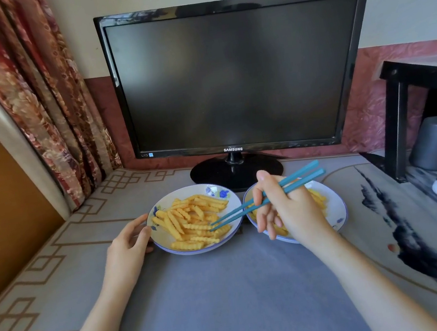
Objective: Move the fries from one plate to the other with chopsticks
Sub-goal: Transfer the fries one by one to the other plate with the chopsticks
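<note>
Right hand (pixel 288 209) – fingers curled round teal chopsticks (pixel 227 215), tips slightly apart, down among crinkle-cut fries (pixel 191 219) at 4 o'clock of left plate (pixel 166 240). Left hand (pixel 130 242) grips that plate's rim at 9 o'clock. Right plate (pixel 335 205) just beside at 3 o'clock – few fries, partly hidden by hand. Samsung monitor (pixel 238 78) at 12 o'clock.

Two shallow white plates with blue rims and blue flower prints sit side by side on the desk, rims nearly touching. The left plate (pixel 234 201) holds a loose heap of yellow crinkle-cut fries (pixel 191 222) lying every which way; the right plate (pixel 335 205) carries a smaller share (pixel 318 197), partly hidden. A pair of teal chopsticks (pixel 230 219) slants down across the gap between the plates – the tips slightly apart, resting among the fries on the left plate.
</note>
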### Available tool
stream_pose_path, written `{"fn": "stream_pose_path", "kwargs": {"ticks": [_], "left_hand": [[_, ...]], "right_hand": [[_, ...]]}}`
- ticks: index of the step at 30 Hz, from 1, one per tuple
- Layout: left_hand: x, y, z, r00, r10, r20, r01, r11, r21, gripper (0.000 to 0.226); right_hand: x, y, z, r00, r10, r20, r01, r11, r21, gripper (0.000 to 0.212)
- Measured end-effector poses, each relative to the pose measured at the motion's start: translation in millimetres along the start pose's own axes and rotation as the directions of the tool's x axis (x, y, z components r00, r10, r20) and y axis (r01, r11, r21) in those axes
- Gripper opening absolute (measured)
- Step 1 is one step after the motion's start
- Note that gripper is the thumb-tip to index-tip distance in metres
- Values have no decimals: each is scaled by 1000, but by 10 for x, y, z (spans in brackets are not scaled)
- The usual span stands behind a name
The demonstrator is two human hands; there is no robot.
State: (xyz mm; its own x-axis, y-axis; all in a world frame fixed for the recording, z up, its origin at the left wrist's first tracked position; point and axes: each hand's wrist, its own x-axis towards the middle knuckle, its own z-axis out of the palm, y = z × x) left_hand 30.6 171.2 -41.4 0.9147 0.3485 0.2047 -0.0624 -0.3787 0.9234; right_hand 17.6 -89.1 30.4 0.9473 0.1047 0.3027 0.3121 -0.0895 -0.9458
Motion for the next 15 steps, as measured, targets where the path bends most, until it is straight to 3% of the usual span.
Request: {"fn": "stream_pose_path", "kwargs": {"ticks": [7,15], "left_hand": [[-6,-5,3,1000,15,0,-15,1000,2,28],[27,-50,2,1000,9,11,-9,1000,-16,24]], "right_hand": [[12,-80,-122,981,-54,-185,60,998,28,47],[96,-207,-617,901,-74,-428,85,996,6,44]]}}
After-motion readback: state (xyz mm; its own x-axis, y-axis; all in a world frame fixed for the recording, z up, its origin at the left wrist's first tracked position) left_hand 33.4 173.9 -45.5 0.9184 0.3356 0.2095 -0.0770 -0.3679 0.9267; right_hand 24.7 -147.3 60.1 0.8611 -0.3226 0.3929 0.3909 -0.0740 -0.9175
